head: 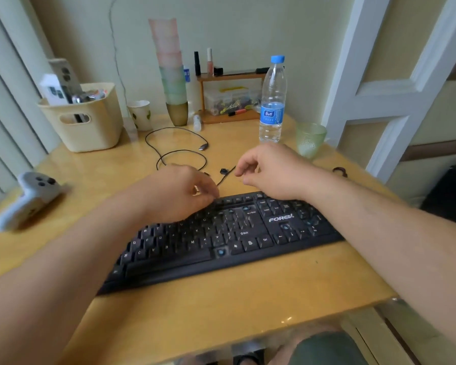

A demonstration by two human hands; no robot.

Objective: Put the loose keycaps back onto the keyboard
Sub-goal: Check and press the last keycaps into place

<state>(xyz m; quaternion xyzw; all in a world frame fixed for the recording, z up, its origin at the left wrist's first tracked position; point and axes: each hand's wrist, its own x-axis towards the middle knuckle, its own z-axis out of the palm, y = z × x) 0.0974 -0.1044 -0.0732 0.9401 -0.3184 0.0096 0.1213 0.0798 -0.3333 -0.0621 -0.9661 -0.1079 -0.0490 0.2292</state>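
The black keyboard [237, 233] lies slanted across the middle of the wooden table [221, 306]. Several of its key sites are bare and show blue stems, such as one in the bottom row [220, 252] and one in the arrow cluster [284, 227]. One loose black keycap [223, 171] rests on the table beyond the keyboard, beside its cable. My left hand [179, 191] hovers at the keyboard's far edge with fingertips bunched downward; anything between them is hidden. To the right of the keycap my right hand [269, 169] hangs with fingers loosely curled, and nothing shows in it.
A black USB cable [179, 151] loops behind the hands. Farther back stand a water bottle [273, 101], a green glass [309, 139], a beige basket [90, 125], stacked cups [173, 75] and a small wooden shelf [232, 117]. A white controller [29, 198] lies at the left edge.
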